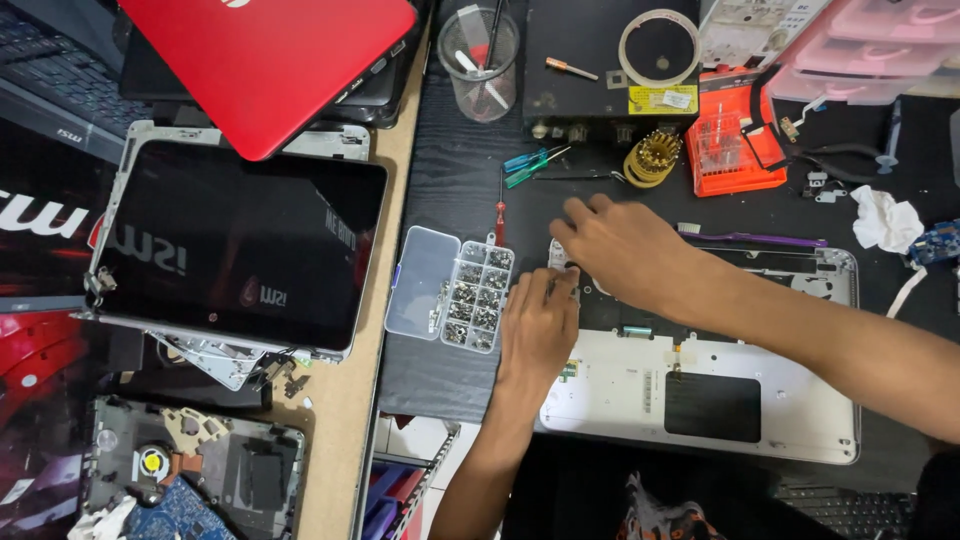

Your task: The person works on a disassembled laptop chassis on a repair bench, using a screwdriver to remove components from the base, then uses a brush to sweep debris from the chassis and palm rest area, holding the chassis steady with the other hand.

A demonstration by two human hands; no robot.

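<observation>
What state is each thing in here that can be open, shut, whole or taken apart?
Screw box: lid open, compartments filled.
Silver laptop shell: keyboard out, lying flat.
Red laptop: lid shut.
Loose screen: off, detached.
Clear cup: upright, holding tools.
Left hand: fingers curled at the shell's corner.
Right hand: fingers pressed on the shell.

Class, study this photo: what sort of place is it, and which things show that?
Probably an electronics repair bench: both hands work on an opened white laptop base, beside a clear plastic compartment box of screws and a detached black screen panel.
</observation>
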